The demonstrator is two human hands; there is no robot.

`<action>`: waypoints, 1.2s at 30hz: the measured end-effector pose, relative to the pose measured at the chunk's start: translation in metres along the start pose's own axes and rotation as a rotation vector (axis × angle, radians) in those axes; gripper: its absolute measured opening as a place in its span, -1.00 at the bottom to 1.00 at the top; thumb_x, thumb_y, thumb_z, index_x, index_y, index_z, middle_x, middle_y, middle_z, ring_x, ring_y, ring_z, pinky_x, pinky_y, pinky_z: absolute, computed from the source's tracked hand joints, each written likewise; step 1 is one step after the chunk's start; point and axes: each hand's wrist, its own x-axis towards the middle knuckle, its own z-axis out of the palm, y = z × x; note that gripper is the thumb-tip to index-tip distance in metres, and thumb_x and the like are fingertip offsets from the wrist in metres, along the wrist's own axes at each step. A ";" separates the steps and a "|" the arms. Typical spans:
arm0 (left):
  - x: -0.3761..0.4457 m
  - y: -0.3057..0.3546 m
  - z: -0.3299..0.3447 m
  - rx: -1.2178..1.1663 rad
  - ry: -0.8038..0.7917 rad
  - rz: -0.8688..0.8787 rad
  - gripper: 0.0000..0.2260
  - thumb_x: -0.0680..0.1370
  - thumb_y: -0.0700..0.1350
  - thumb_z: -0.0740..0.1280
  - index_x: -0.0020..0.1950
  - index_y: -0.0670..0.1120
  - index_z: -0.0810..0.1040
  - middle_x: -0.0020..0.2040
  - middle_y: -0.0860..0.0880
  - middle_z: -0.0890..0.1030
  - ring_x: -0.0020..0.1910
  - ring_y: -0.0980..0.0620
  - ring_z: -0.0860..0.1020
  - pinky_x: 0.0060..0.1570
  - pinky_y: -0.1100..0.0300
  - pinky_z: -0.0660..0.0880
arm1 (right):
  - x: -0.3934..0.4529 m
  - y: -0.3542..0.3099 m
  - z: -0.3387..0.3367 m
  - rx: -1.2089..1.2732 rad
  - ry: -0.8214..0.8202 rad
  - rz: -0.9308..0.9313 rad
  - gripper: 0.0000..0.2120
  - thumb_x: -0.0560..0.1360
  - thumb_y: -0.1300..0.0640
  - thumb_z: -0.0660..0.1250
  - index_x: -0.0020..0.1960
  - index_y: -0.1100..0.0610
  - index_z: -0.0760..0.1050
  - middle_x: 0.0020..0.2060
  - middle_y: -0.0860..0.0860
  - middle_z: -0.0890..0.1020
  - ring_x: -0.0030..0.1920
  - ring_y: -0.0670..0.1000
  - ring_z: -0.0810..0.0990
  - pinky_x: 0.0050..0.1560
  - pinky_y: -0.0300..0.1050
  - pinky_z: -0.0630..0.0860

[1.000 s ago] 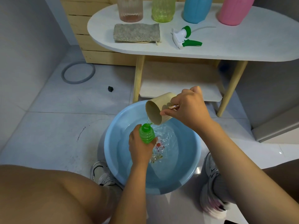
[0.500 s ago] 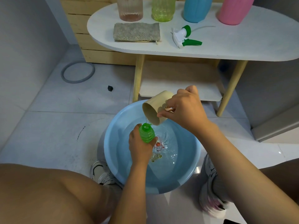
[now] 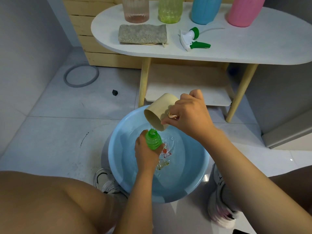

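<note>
My left hand grips a green ribbed bottle upright over a light blue basin of water on the floor. My right hand holds a beige cup by its handle, tipped steeply so its mouth faces down-left just above the bottle's neck. A thin stream of water runs from the cup into the bottle's opening. Small coloured bits lie under the water beside the bottle.
A white oval table stands behind the basin with a grey cloth, a green-and-white spray head and several coloured bottles. A grey ring and a small black piece lie on the tiled floor. My knees and shoes flank the basin.
The cup has tipped further and moved slightly left over the bottle's neck. The splashing in the basin has calmed and the stream now meets the bottle's opening.
</note>
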 end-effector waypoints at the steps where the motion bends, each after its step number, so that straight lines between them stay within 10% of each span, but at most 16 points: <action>1: 0.000 0.000 0.000 -0.003 -0.003 -0.005 -0.36 0.32 -0.06 0.56 0.32 -0.03 0.37 0.23 -0.05 0.45 0.24 -0.06 0.42 0.20 -0.06 0.43 | 0.000 0.000 0.000 0.004 -0.001 0.000 -0.65 0.23 -0.02 0.55 -0.52 0.09 0.45 -0.61 -0.03 0.41 -0.42 0.00 0.26 -0.16 -0.07 0.16; 18: 0.004 -0.007 0.004 -0.024 0.028 -0.038 -0.38 0.31 -0.08 0.57 0.30 -0.02 0.39 0.24 -0.02 0.47 0.24 -0.02 0.42 0.21 0.00 0.44 | -0.016 0.033 0.033 -0.066 -0.043 0.190 -0.58 0.28 -0.09 0.50 -0.52 0.13 0.42 -0.61 -0.01 0.34 -0.44 0.05 0.25 -0.16 -0.08 0.11; 25: 0.006 -0.021 0.000 -0.031 0.072 -0.059 -0.40 0.29 -0.11 0.57 0.27 -0.06 0.43 0.18 -0.08 0.51 0.17 -0.08 0.47 0.17 0.00 0.45 | -0.057 0.060 0.093 -0.346 -0.416 0.418 -0.65 0.52 -0.07 0.16 -0.26 0.06 0.61 -0.36 0.01 0.60 -0.27 0.05 0.42 -0.02 -0.10 0.10; 36: 0.012 -0.043 -0.018 -0.043 0.126 -0.091 -0.36 0.28 -0.15 0.58 0.30 -0.10 0.42 0.18 -0.09 0.50 0.16 -0.07 0.48 0.18 0.03 0.44 | -0.096 0.054 0.154 -0.471 -0.743 0.376 -0.84 0.45 0.10 0.23 -0.22 0.05 0.57 -0.28 -0.02 0.64 -0.13 0.05 0.51 -0.08 -0.07 0.06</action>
